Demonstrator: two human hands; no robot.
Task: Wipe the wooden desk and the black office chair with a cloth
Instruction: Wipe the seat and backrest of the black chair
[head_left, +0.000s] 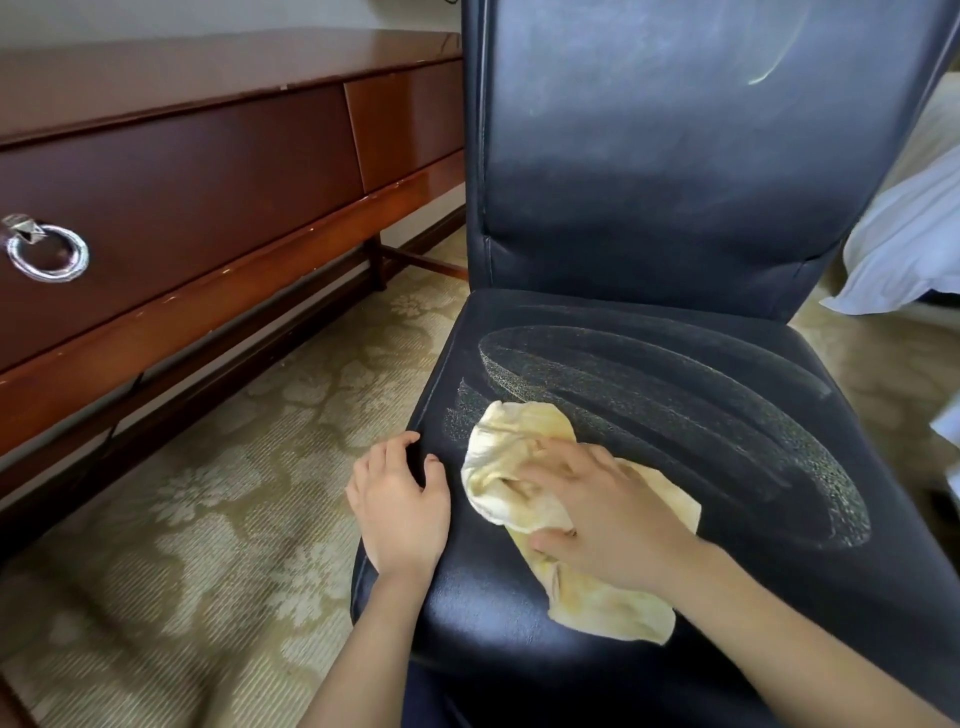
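1 black chair (675, 182) stands R of 1 wooden desk (208, 171), on patterned carpet (234, 493). 1 yellow cloth (514, 431) lies crumpled on seat, front-left area, beside curved wipe streaks. R hand (608, 514): fingers spread flat, pressing down on cloth. L hand (400, 499): fingers curled over seat's left edge, gripping it, just beside cloth. Desk drawer carries 1 metal ring pull (47, 252). White bedding (914, 234) at far R
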